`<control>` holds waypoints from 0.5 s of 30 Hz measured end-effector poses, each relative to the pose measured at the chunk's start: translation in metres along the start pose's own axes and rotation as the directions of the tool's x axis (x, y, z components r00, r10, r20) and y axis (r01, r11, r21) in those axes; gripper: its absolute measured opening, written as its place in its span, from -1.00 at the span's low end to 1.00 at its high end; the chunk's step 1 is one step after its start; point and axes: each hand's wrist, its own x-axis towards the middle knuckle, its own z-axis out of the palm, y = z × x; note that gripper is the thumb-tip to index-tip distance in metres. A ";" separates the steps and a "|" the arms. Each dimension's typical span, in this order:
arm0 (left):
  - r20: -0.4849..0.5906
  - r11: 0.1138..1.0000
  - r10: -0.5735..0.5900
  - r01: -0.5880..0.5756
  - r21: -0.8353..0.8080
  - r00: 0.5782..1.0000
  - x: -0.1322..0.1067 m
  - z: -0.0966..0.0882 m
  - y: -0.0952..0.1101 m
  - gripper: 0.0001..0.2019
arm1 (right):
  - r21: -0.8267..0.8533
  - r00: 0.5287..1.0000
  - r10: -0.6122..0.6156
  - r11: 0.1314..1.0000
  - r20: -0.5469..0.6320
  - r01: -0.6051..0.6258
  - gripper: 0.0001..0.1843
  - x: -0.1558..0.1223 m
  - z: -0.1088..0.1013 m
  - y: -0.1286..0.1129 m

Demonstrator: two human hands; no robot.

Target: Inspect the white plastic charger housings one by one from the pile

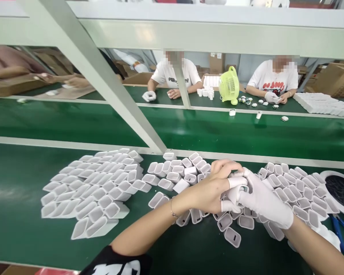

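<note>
Both my hands meet over the middle of the bench around a small white plastic casing (235,194), which looks like a charger shell. My left hand (210,189), with white covers on some fingers, is closed on its left side. From the right, my right hand (265,200) in a white glove grips the same casing. My fingers hide most of the casing, and what is inside it is unclear. Beneath and around my hands stand several loose open casings (232,237), some with a dark slot in the bottom.
Rows of casings (94,185) stand at left, with another group (301,189) at right. Blue-handled pliers (338,235) lie by a round white-rimmed object (339,191). A slanted metal post (109,80) rises ahead. Beyond the green conveyor belt (206,131), co-workers sit near a green fan (229,86).
</note>
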 end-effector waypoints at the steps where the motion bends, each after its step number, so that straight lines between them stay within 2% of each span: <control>1: 0.000 1.000 -0.012 0.012 -0.002 1.000 0.000 -0.003 0.000 -0.51 | 0.018 0.999 0.031 0.999 -0.021 -0.030 -0.83 0.002 0.001 -0.001; 2: -0.003 1.000 -0.021 0.021 -0.014 1.000 -0.001 -0.006 0.000 -0.50 | 0.035 0.998 0.062 0.998 -0.021 -0.061 -0.81 0.004 0.001 -0.004; 4: -0.012 0.997 -0.051 0.051 -0.066 0.999 -0.004 -0.012 -0.001 -0.49 | 0.043 0.995 0.081 0.996 0.058 -0.083 -0.81 0.005 -0.003 -0.011; 6: -0.013 0.983 -0.101 0.098 -0.157 0.995 -0.008 -0.017 -0.003 -0.47 | -0.011 0.984 0.075 0.997 0.163 -0.074 -0.81 0.005 -0.010 -0.019; 7: -0.014 0.968 -0.125 0.119 -0.221 0.992 -0.010 -0.019 -0.003 -0.46 | -0.073 0.980 0.081 0.995 0.181 -0.069 -0.78 0.003 -0.015 -0.023; 8: -0.015 0.945 -0.144 0.133 -0.300 0.989 -0.013 -0.020 -0.003 -0.44 | -0.150 0.983 0.091 0.986 0.158 -0.067 -0.74 0.001 -0.018 -0.025; 10: -0.023 0.875 -0.151 0.123 -0.468 0.988 -0.017 -0.022 -0.003 -0.40 | -0.301 0.999 0.043 0.953 0.006 -0.040 -0.65 -0.006 -0.022 -0.028; 12: -0.021 0.801 -0.147 0.106 -0.589 0.989 -0.020 -0.021 -0.002 -0.42 | -0.440 0.979 -0.167 0.892 -0.120 0.099 -0.59 -0.012 -0.020 -0.028; 13: -0.014 0.773 -0.147 0.106 -0.626 0.989 -0.021 -0.021 -0.002 -0.43 | -0.515 0.941 -0.317 0.830 -0.119 0.215 -0.58 -0.014 -0.018 -0.028; 15: 0.004 0.744 -0.152 0.118 -0.658 0.988 -0.022 -0.020 -0.001 -0.43 | -0.626 0.822 -0.570 0.642 -0.003 0.443 -0.56 -0.017 -0.012 -0.028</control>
